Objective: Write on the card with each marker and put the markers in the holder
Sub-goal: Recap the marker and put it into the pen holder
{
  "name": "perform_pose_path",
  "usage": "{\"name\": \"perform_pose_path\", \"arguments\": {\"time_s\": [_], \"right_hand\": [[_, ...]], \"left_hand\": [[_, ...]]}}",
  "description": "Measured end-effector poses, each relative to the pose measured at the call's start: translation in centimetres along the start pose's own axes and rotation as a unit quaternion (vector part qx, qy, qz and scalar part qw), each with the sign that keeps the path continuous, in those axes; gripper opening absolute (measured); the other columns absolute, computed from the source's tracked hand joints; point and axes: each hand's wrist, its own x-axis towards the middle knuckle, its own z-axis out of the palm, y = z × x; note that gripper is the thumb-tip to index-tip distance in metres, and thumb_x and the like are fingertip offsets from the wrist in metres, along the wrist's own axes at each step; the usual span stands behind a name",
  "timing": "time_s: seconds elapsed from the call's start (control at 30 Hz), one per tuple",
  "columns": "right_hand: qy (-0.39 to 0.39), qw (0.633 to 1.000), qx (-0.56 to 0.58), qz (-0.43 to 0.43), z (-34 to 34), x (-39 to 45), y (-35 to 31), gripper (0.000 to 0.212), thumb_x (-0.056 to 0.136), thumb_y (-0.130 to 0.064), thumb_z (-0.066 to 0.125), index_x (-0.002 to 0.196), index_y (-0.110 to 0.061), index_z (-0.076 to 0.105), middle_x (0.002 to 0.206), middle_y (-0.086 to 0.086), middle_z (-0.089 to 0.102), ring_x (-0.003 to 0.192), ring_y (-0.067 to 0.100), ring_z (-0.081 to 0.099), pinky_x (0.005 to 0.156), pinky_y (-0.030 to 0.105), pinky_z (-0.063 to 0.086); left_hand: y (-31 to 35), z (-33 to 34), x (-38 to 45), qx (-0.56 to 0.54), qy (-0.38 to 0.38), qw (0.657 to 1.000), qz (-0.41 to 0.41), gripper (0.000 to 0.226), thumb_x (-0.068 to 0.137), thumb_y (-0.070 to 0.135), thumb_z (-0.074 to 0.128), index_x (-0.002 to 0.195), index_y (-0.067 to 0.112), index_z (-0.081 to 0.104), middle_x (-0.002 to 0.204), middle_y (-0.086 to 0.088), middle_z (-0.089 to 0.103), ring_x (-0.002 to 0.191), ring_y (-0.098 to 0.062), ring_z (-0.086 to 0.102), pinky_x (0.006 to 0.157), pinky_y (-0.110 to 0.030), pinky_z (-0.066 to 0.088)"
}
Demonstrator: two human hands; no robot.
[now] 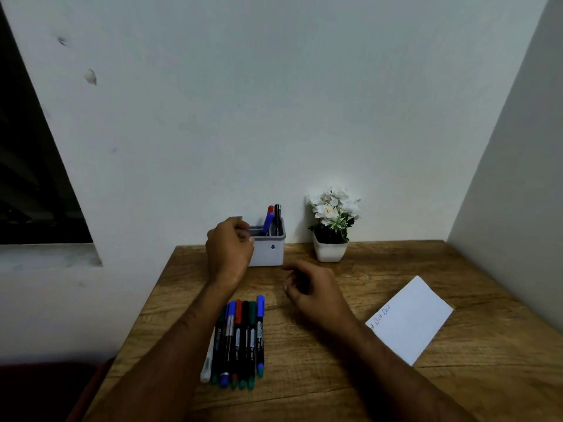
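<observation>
A grey holder stands at the back of the wooden table, with a red, a blue and a black marker upright in it. My left hand is at the holder's left rim, fingers curled; whether it holds anything I cannot tell. My right hand hovers over the table in front of the holder, fingers loosely curled and holding nothing. Several markers lie side by side near my left forearm. The white card lies to the right, with red and blue writing at its near left corner.
A small white pot with white flowers stands right of the holder against the wall. A side wall closes the table's right edge. A dark window opening is at the far left.
</observation>
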Motion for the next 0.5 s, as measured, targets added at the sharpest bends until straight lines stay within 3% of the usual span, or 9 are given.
{"name": "perform_pose_path", "arguments": {"time_s": [0.1, 0.2, 0.3, 0.4, 0.5], "right_hand": [[0.003, 1.0, 0.002, -0.005, -0.2, -0.4, 0.0, 0.043, 0.094, -0.006, 0.07, 0.134, -0.02, 0.065, 0.098, -0.014, 0.071, 0.094, -0.003, 0.067, 0.084, 0.01, 0.054], [0.011, 1.0, -0.001, -0.014, -0.2, -0.8, 0.0, 0.042, 0.093, -0.007, 0.071, 0.133, -0.019, 0.066, 0.097, -0.013, 0.073, 0.094, -0.003, 0.067, 0.084, 0.01, 0.054], [0.017, 1.0, -0.003, -0.018, -0.4, -1.2, 0.0, 0.041, 0.093, -0.008, 0.071, 0.132, -0.019, 0.067, 0.098, -0.011, 0.074, 0.094, -0.001, 0.068, 0.086, 0.013, 0.055], [0.019, 1.0, -0.007, -0.022, -0.8, -1.7, 0.1, 0.04, 0.093, -0.009, 0.072, 0.131, -0.019, 0.067, 0.098, -0.01, 0.074, 0.094, 0.0, 0.068, 0.086, 0.013, 0.056], [0.029, 0.999, -0.006, -0.024, -1.3, -2.0, 0.3, 0.039, 0.092, -0.008, 0.073, 0.13, -0.018, 0.069, 0.096, -0.008, 0.075, 0.091, 0.001, 0.07, 0.084, 0.014, 0.056]], "left_hand": [[0.0, 0.1, -0.9, 0.102, -0.147, 0.984, -0.016, 0.017, 0.078, 0.016, 0.082, 0.093, 0.014, 0.074, 0.098, -0.002, 0.072, 0.094, -0.017, 0.067, 0.083, -0.028, 0.053], [1.0, 0.1, -2.0, 0.244, -0.258, 0.935, -0.018, 0.025, 0.074, 0.028, 0.085, 0.091, 0.015, 0.073, 0.094, -0.002, 0.071, 0.091, -0.017, 0.067, 0.078, -0.03, 0.054], [1.8, 0.2, -3.2, 0.316, -0.273, 0.909, -0.004, 0.038, 0.072, 0.033, 0.086, 0.098, 0.013, 0.066, 0.1, -0.004, 0.067, 0.09, -0.019, 0.063, 0.07, -0.029, 0.051], [2.0, 0.6, -4.2, 0.354, -0.276, 0.894, 0.007, 0.049, 0.07, 0.035, 0.087, 0.105, 0.013, 0.061, 0.106, -0.005, 0.064, 0.1, -0.023, 0.064, 0.073, -0.03, 0.05], [2.2, 1.0, -4.7, 0.346, -0.288, 0.893, 0.002, 0.045, 0.071, 0.03, 0.087, 0.105, 0.013, 0.064, 0.107, -0.007, 0.066, 0.1, -0.023, 0.064, 0.078, -0.032, 0.055]]}}
